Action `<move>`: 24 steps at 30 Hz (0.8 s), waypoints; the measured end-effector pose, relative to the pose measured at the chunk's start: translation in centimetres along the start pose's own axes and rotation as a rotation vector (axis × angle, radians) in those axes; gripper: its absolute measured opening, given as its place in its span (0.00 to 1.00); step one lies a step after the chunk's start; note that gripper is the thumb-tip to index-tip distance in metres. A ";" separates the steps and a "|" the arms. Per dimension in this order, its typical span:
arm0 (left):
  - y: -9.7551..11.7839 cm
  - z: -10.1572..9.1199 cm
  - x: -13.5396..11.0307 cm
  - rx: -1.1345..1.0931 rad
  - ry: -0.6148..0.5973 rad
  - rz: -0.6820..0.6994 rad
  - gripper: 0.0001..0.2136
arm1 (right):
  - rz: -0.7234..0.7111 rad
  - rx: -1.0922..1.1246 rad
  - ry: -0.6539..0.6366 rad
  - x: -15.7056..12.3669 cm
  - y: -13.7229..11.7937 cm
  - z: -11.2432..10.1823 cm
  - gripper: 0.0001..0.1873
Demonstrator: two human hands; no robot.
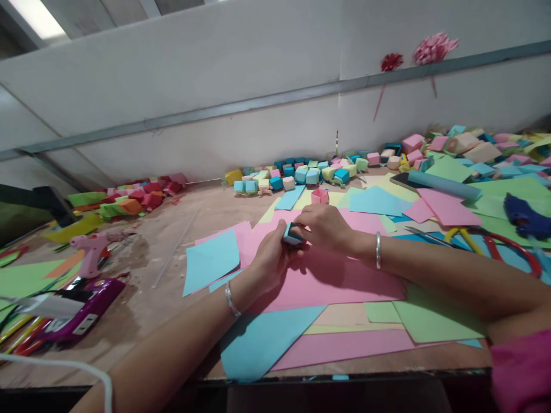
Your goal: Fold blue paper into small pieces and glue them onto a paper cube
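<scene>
A small blue paper box [293, 234] with a dark hollow is held above the pink sheet [344, 281]. My left hand [273, 255] wraps round its left side, thumb on top. From the right, my right hand [326, 226] pinches at the box's edge; its fingertips are partly hidden. Just beyond my right hand stands a small open pink paper box [319, 196]. Left of my left hand lies a light blue paper sheet [213, 258], and another blue sheet [271, 338] lies under my left forearm.
Small paper cubes [301, 174] line the wall. Scissors [473, 241], a blue glue gun [525, 215] and a phone [408, 182] lie at right. A pink glue gun [91, 252], a purple power strip [86, 310] and a white cable [64, 362] are at left.
</scene>
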State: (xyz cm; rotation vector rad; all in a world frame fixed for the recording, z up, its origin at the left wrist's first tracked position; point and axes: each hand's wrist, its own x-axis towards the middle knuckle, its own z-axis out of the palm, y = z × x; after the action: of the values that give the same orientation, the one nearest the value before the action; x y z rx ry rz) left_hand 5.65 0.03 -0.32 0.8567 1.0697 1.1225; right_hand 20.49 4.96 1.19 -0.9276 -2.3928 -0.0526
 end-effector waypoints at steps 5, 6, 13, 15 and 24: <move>-0.2 0.0 -0.2 0.105 -0.025 0.020 0.22 | 0.022 0.015 -0.078 0.1 -0.1 0.0 0.13; -0.2 0.0 -0.1 0.109 -0.017 0.025 0.22 | 0.035 0.018 -0.088 0.3 0.2 -0.1 0.13; 0.3 0.3 -1.0 0.783 -0.012 0.513 0.07 | 0.586 -0.132 0.062 3.0 6.9 -2.8 0.14; 0.1 0.5 -1.6 1.094 -0.164 0.739 0.08 | 0.685 -0.160 0.045 3.2 9.4 -3.1 0.14; -1.0 0.3 -1.4 1.612 -0.476 0.770 0.17 | 0.763 -0.178 -0.111 1.2 12.9 0.6 0.10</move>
State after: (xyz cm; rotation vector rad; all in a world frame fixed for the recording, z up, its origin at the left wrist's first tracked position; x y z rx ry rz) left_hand 6.08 -1.57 -0.91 2.8029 1.1197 0.3144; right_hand 27.59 15.60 -0.71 -1.9046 -1.9942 0.0796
